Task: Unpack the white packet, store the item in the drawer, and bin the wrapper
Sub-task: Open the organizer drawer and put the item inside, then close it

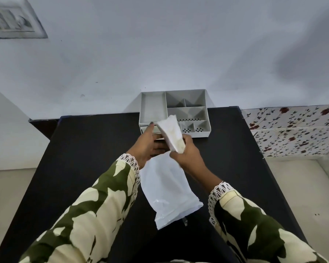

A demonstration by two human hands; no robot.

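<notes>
My right hand [186,155] grips a white soft flat item [172,132] by its lower end, tilted up in front of the grey organizer [153,107]. My left hand [147,145] reaches to the organizer's drawer [156,130] at its front left, thumb on top and fingers curled at the drawer front. The white plastic wrapper [167,190] stretches from under both hands toward me over the black table [87,158]; its upper end is hidden by the hands, so I cannot tell whether it is held.
The organizer stands at the table's far edge against a pale wall, with several open compartments on top. A floral-patterned surface [296,130] lies to the right of the table. Pale floor shows on both sides.
</notes>
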